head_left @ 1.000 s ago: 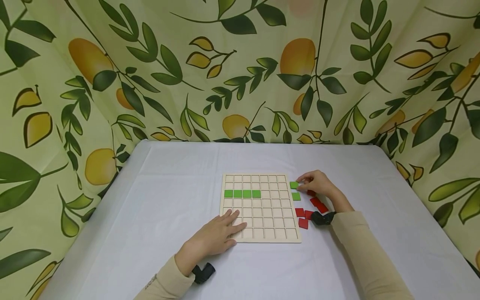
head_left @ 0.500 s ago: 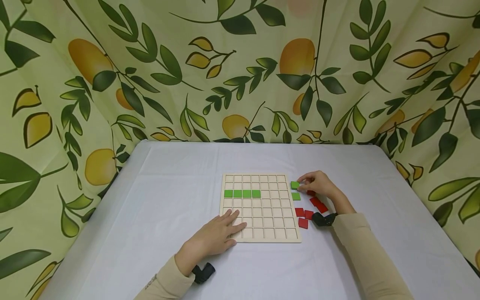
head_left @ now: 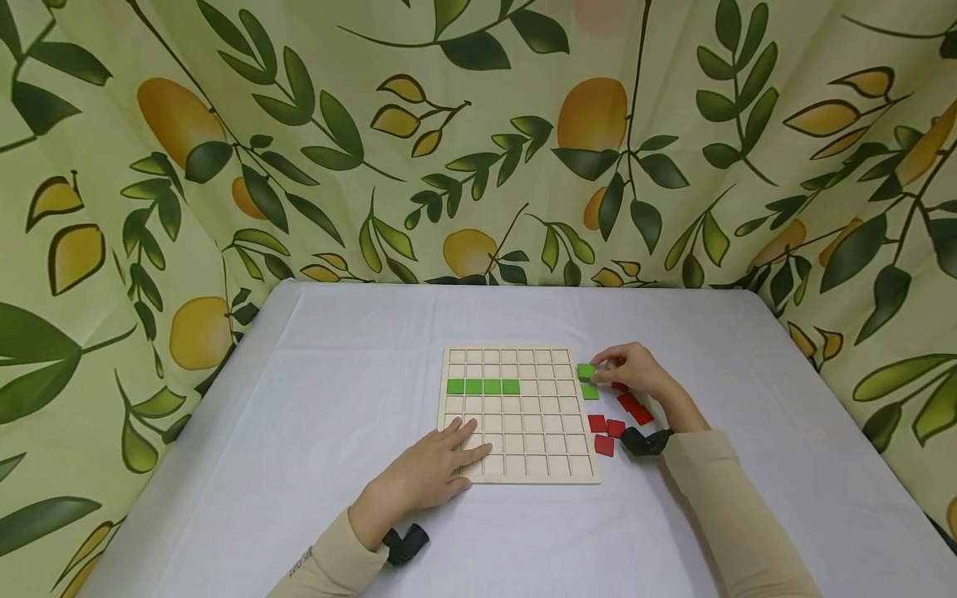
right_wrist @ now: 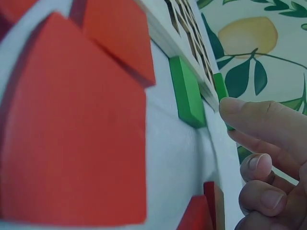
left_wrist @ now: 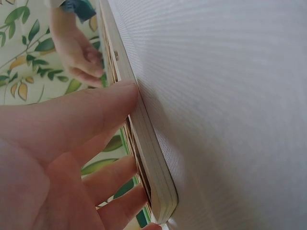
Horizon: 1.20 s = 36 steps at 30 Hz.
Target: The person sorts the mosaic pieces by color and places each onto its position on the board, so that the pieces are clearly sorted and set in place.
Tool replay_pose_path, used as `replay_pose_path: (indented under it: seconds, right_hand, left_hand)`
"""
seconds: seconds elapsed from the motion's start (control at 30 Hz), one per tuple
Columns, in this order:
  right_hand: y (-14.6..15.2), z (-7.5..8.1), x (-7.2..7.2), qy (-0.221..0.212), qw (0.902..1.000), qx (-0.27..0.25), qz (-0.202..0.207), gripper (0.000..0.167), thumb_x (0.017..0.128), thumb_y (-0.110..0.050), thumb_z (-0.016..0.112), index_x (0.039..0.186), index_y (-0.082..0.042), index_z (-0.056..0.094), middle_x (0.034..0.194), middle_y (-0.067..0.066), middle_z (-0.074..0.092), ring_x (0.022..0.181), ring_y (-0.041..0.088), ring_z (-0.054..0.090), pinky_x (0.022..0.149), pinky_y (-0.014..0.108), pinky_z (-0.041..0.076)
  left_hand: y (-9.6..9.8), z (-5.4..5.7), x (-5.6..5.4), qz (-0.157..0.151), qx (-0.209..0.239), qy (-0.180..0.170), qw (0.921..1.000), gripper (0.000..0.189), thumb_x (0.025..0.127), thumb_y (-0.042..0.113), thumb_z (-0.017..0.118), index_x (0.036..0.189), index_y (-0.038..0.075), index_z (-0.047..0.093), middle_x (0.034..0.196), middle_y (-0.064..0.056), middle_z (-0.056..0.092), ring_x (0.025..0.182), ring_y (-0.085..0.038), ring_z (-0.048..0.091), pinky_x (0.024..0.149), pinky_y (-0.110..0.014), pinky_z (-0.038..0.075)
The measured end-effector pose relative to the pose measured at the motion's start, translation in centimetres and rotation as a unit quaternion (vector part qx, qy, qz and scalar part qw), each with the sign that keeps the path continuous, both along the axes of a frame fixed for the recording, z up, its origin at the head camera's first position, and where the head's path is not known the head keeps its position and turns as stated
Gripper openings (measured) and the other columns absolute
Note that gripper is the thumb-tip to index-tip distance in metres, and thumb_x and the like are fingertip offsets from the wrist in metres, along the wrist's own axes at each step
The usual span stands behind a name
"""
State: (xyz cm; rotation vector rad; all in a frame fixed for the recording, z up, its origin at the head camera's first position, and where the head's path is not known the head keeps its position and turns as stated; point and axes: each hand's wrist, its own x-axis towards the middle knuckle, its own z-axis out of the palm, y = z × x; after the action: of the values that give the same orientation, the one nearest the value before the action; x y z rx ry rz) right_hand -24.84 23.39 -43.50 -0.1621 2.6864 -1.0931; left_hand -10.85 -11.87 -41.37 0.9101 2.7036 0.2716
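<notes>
Toward the far-right corner of the table (head_left: 695,320), right hand (head_left: 634,368) pinches a green square tile (head_left: 586,371) just beside the wooden grid board (head_left: 532,405); left hand (head_left: 429,467) rests there, fingers spread. Best: light pinch, tile level, board held steady.

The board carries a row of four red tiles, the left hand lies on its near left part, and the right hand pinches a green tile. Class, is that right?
Not quite: the four tiles are green, as the head view shows. The left hand lies on the near left part of the board, and the right hand pinches a green tile.
</notes>
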Motion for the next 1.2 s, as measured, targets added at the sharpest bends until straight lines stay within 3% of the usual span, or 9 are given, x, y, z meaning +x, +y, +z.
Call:
replay_pose_path:
  seconds: [0.5,1.2]
  right_hand:
    - [-0.9,-0.3,0.5,0.009,0.9994,-0.030,0.015,0.031,0.081,-0.016,0.076,0.104,0.003,0.070,0.066,-0.002,0.044,0.056,0.011,0.041,0.047,0.020,0.034]
    - [-2.7,-0.1,1.0,0.025,0.9982,-0.048,0.027,0.030,0.077,-0.012,0.079,0.100,0.005,0.070,0.066,-0.001,0.043,0.062,0.012,0.038,0.049,0.021,0.030]
  left_hand:
    - [0.0,0.1,0.1,0.001,-0.003,0.002,1.0000,0.050,0.095,0.026,0.059,0.144,0.024,0.047,0.158,-0.013,0.033,0.147,-0.033,0.032,0.116,-0.051,0.037]
    - [0.1,-0.2,-0.1,0.006,0.004,0.001,1.0000,0.049,0.095,0.026,0.059,0.143,0.025,0.048,0.158,-0.012,0.033,0.147,-0.033,0.031,0.117,-0.051,0.036]
